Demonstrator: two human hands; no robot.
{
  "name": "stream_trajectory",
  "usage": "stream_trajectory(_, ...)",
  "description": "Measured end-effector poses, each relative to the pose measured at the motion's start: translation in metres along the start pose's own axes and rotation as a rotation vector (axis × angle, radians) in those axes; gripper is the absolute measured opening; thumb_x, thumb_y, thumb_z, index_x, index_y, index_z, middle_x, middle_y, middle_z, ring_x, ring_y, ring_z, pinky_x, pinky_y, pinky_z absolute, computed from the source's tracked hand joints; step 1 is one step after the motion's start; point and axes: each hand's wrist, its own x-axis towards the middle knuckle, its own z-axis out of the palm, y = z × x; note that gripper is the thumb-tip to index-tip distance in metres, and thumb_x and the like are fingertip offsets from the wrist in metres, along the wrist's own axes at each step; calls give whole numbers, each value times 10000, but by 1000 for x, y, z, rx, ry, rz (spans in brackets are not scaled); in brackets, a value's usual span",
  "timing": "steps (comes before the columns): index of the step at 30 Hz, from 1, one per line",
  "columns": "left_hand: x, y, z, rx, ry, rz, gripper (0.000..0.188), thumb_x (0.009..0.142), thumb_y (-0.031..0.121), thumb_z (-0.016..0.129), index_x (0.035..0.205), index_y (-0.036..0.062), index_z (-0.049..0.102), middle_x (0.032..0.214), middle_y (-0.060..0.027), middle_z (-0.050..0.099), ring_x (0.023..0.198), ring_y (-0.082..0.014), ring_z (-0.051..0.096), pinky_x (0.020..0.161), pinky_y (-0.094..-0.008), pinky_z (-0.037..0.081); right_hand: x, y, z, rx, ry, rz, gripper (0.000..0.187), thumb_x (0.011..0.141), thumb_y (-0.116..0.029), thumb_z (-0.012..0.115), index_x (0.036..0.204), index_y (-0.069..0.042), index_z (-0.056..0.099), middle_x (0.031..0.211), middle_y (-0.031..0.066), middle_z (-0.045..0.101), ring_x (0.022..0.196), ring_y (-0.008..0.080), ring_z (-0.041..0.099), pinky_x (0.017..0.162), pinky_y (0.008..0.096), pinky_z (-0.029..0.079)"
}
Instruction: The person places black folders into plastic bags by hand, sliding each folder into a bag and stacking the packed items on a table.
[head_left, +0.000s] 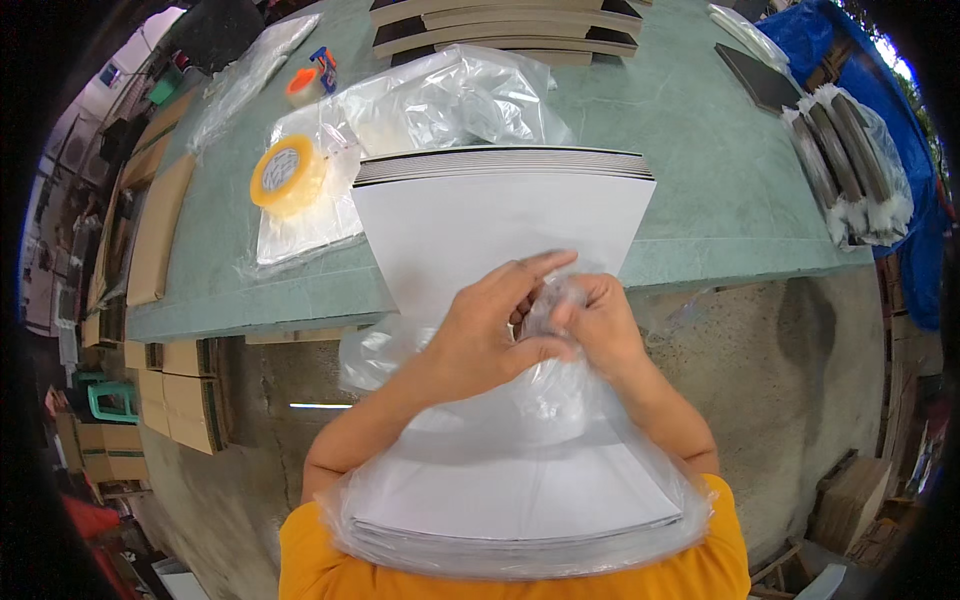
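Right hand (608,325), gripping gathered plastic film (545,308): blurred, fingertips indistinct. White stack (490,215): middle hidden behind the grip. Board pile (505,22), beyond the grip: cut off at upper edge. Orange shirt (718,560), below the grip: cut off at lower edge.

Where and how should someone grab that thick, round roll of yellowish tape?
Probably pinch the yellowish tape roll across its outer rim, thumb opposite fingers, coming from above: it seems to lie flat, round face up, with nothing on top.
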Motion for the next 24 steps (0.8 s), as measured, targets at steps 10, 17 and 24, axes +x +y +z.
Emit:
stream_trajectory(10,-73,-61,-106,45,1005,-111,107,737,45,493,843,32,500,740,-40,523,622,-82,494,519,-187,388,-43,15,-63,8,-18,233,212,750,-199,644,835,-11,596,743,43,597,658,97,541,584,218,430)
stream_trajectory(17,-18,-18,5,-25,-20,-165,148,698,68,654,782,13,546,695,-14,536,664,-86,493,585,-216,408,-6,4,12,548,-94,4,191,757,-182,634,822,-7,593,693,31,583,625,79,517,575,216,416)
stream_trajectory(24,-24,-13,-76,530,885,-80,141,726,92,618,831,19,557,782,-45,580,741,-130,539,644,-257,444,-26,-9,-1,92,1,-10,187,752,-179,644,793,-1,605,821,82,562,686,125,514,628,246,418)
